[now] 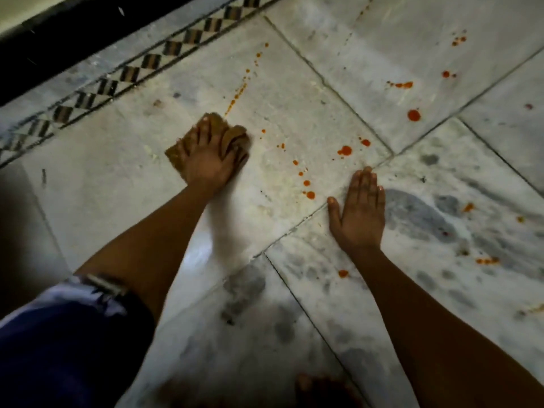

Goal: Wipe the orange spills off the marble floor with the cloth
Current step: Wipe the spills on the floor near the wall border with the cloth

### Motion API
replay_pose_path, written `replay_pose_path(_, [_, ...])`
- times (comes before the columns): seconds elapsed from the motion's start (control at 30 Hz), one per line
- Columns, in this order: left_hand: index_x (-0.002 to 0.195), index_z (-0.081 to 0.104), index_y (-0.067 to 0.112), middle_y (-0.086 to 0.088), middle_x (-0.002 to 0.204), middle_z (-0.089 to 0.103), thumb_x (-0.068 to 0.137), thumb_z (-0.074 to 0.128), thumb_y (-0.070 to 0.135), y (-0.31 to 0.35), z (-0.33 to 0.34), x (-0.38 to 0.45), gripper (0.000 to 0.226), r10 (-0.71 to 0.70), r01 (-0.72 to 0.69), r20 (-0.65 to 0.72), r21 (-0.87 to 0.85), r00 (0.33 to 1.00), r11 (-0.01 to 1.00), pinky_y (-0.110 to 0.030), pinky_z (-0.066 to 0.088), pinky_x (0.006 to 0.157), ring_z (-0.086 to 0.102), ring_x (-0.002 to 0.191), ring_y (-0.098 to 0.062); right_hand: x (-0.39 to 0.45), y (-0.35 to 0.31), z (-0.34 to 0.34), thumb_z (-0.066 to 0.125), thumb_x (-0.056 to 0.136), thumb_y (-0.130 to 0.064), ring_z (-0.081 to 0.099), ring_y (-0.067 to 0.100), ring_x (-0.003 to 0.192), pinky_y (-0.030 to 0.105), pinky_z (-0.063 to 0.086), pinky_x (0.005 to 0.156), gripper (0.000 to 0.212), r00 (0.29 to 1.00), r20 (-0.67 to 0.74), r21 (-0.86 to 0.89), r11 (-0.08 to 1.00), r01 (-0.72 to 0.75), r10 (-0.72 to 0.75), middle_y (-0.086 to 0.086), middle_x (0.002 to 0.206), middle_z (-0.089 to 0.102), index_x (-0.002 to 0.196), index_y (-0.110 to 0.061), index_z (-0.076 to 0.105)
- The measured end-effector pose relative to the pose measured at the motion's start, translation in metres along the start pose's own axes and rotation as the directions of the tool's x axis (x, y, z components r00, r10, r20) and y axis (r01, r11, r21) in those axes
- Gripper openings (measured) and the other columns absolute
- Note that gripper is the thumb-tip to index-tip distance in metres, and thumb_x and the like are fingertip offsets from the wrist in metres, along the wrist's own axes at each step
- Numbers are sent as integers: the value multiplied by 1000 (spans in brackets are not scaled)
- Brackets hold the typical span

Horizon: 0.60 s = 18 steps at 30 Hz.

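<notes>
My left hand (210, 159) presses a bunched brown cloth (173, 153) flat on the marble floor (117, 184), fingers spread over it. A thin trail of orange drops (238, 94) starts just beyond the cloth and runs up and right. More orange spots (345, 150) lie between my two hands, and larger ones (414, 115) sit further right. My right hand (360, 212) rests palm down on the floor beside a tile joint, fingers together, holding nothing.
A black-and-white checkered inlay border (129, 73) runs diagonally along the upper left, with a dark skirting (59, 39) behind it. My knee in blue cloth (59, 334) is at the lower left. Dark grey veins mark the tiles at the lower right.
</notes>
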<state>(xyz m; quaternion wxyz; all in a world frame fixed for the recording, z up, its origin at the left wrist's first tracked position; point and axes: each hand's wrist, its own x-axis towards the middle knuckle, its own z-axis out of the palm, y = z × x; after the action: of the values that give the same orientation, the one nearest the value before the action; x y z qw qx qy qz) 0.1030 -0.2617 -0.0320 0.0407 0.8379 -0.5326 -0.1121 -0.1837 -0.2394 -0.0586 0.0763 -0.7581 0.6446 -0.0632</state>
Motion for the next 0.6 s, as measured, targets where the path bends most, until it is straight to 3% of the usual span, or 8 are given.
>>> replay_pose_path(0.07, [148, 19, 29, -4, 159, 10, 95, 35, 50, 35, 3, 4, 59, -13, 13, 11, -31, 1000, 999, -50, -2, 116, 7, 145, -26, 1, 0, 0, 23, 92, -48, 20, 33, 142, 38, 3, 115, 74, 1000, -9, -1, 1000, 8, -8, 23, 153, 20, 146, 3, 21])
replay_pose_path(0.17, [147, 22, 32, -1, 158, 13, 93, 27, 53, 69, 16, -20, 58, 181, -178, 32, -75, 983, 981, -47, -2, 115, 9, 146, -23, 1, 0, 0, 24, 92, -48, 18, 32, 143, 38, 4, 115, 74, 1000, -20, 1, 1000, 9, -9, 22, 153, 18, 146, 2, 19])
replay_pose_path(0.27, [146, 21, 36, 2, 157, 17, 87, 16, 59, 63, 24, -69, 64, 339, -336, 26, -88, 940, 938, -42, -1, 115, 10, 145, -18, 1, 0, -1, 24, 92, -48, 18, 31, 143, 39, 7, 116, 74, 1000, -28, 17, 1000, 9, -8, 22, 153, 19, 146, 2, 19])
replay_pose_path(0.33, [146, 23, 36, 3, 156, 21, 89, 20, 57, 45, 24, -77, 61, 310, -309, -4, -97, 951, 946, -41, 0, 114, 13, 145, -16, 2, 1, 0, 25, 92, -48, 18, 31, 143, 40, 8, 116, 74, 1000, -30, 21, 1000, 7, -6, 21, 154, 18, 146, 2, 19])
replay_pose_path(0.5, [147, 23, 31, 5, 158, 15, 97, 31, 47, 69, 13, -11, 53, 0, -1, -9, -156, 1000, 988, -43, -2, 116, 9, 145, -17, 2, 1, 1, 25, 92, -47, 17, 29, 143, 39, 6, 117, 73, 1000, -26, 26, 1000, -2, 3, 20, 154, 18, 147, 1, 18])
replay_pose_path(0.6, [146, 25, 30, 4, 158, 13, 98, 30, 46, 109, 15, 3, 51, 139, -127, 66, -161, 988, 979, -43, -4, 116, 6, 146, -17, 2, 0, 0, 20, 93, -42, 14, 28, 144, 37, 5, 117, 68, 1000, -19, 25, 1000, -5, 5, 19, 155, 17, 147, 0, 16])
